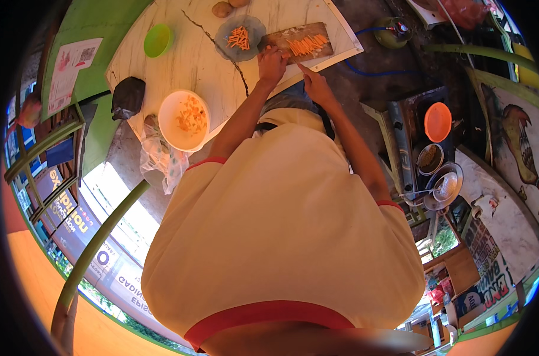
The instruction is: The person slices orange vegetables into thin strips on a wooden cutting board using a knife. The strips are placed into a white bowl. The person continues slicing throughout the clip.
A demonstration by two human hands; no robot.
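Note:
My left hand (271,64) rests on the left end of a wooden cutting board (326,32), its bent fingers on an orange piece (285,55) that looks like carrot. Beside it on the board lies a row of thin carrot sticks (307,45). My right hand (316,86) is at the board's near edge, index finger stretched out and the other fingers curled; whether a knife is in it cannot be made out. Left of the board, a translucent bluish plate (220,43) holds more carrot sticks (239,38).
On the marble-patterned table (194,66) stand a green bowl (158,41), a white tub (162,116) with orange peelings, a black plastic bag (128,98) and brown potato-like tubers (222,9). A gas cylinder (392,33) with a blue hose and a stove (397,133) are at right.

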